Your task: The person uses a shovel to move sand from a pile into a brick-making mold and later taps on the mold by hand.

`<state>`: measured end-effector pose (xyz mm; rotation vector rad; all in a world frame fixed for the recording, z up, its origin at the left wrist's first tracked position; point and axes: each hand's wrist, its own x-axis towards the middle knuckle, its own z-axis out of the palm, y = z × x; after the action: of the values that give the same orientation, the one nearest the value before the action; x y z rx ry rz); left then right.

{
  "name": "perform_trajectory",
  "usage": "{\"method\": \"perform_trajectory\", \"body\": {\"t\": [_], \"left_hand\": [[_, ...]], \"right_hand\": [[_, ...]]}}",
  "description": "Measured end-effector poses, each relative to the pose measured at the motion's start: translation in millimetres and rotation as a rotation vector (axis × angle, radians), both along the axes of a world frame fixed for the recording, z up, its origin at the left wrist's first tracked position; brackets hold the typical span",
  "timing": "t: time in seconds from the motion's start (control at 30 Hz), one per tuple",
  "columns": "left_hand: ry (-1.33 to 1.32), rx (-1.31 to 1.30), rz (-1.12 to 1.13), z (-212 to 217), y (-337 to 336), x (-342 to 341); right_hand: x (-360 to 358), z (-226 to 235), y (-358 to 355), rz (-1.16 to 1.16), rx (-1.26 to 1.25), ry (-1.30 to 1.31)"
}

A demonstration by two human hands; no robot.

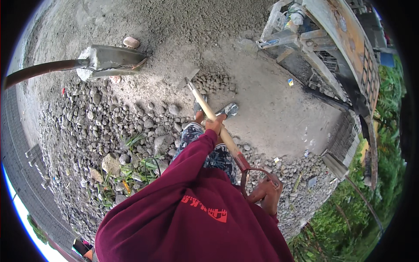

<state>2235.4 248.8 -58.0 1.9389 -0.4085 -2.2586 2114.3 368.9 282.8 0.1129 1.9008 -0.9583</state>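
Note:
A shovel [201,101] with a pale wooden shaft and a red metal handle slants across my front. My left hand [214,125] is wrapped round the middle of the shaft. At the upper end, my right hand [267,190] grips the red D-shaped handle. The blade, seen nearly edge-on, is down at the ground beyond my feet, beside a small heap of pebbles [214,82]. Whether it touches the ground I cannot tell. My dark shoes [229,110] stand either side of the shaft, close to that heap.
Loose stones [102,118] spread over the left, with grass tufts [126,177] among them. A concrete post [115,61] with a rusty pipe lies at upper left, a pinkish stone [131,42] beside it. A wooden frame [314,48] and stacked tiles [342,139] stand at right.

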Motion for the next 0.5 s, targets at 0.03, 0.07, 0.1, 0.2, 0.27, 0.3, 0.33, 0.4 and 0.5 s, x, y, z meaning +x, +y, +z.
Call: {"method": "perform_trajectory", "body": {"t": [0.03, 0.07, 0.1, 0.2, 0.27, 0.3, 0.33, 0.4, 0.5], "left_hand": [[0.026, -0.112, 0.081, 7, 15, -12], [0.05, -0.216, 0.162, 11, 30, -25], [0.023, -0.25, 0.1, 24, 34, -35], [-0.005, -0.312, -0.105, 42, 32, -50], [0.006, -0.205, -0.29, 53, 18, -59], [-0.061, -0.269, -0.381, 45, 16, -64], [-0.109, -0.324, -0.506, 59, 6, -77], [-0.094, -0.311, -0.68, 63, -22, -86], [-0.144, -0.103, -0.589, 7, -29, -95]], "right_hand": [[1, 11, 10, -0.114, -0.035, 0.014], [0, 20, 18, -0.229, -0.063, 0.026], [-3, 20, 31, -0.127, -0.001, 0.095], [2, 31, 49, -0.227, -0.089, 0.058], [7, 31, 66, -0.313, -0.097, 0.027], [10, 28, 70, -0.384, -0.115, -0.018], [12, 25, 77, -0.488, -0.124, -0.048], [20, 4, 68, -0.571, -0.076, -0.077], [45, -19, 58, -0.553, -0.05, 0.006]]}}
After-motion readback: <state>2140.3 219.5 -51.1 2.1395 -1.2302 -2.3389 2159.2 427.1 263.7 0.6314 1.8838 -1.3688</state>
